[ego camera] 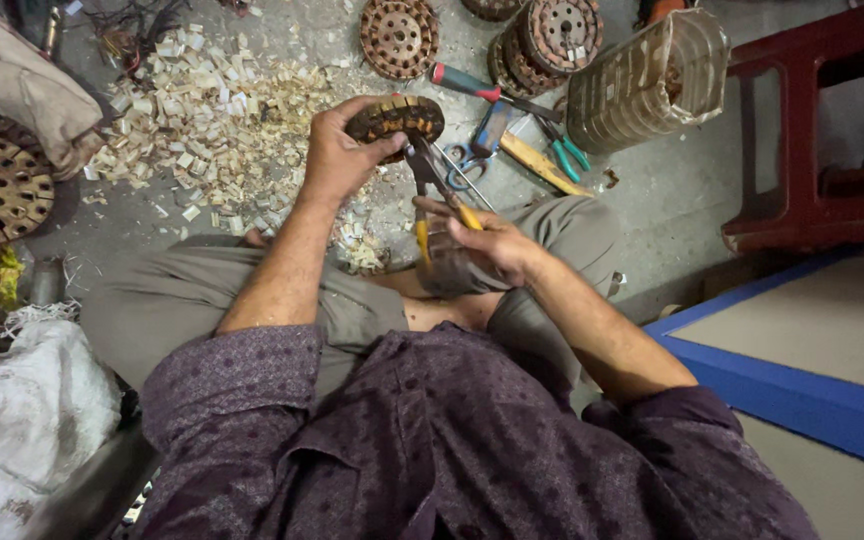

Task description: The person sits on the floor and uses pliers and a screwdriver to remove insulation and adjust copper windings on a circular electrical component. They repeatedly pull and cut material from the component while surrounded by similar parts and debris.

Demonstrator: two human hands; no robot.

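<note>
My left hand [337, 155] grips a round brown slotted motor core [395, 117], held tilted over the concrete floor in front of my knees. My right hand [487, 245] is closed on the yellow handles of a pair of pliers [430, 185]. The pliers' grey jaws reach up and touch the lower edge of the core. I sit on the floor with my legs folded, in grey trousers and a dark purple patterned shirt.
A heap of pale paper or wood scraps [202, 110] lies at the left. Several other round cores [399, 37] lie ahead, beside a red-handled screwdriver [472, 83], teal-handled pliers [564, 152], scissors [467, 165] and a ribbed clear container [647, 80]. A red stool [812, 130] stands right.
</note>
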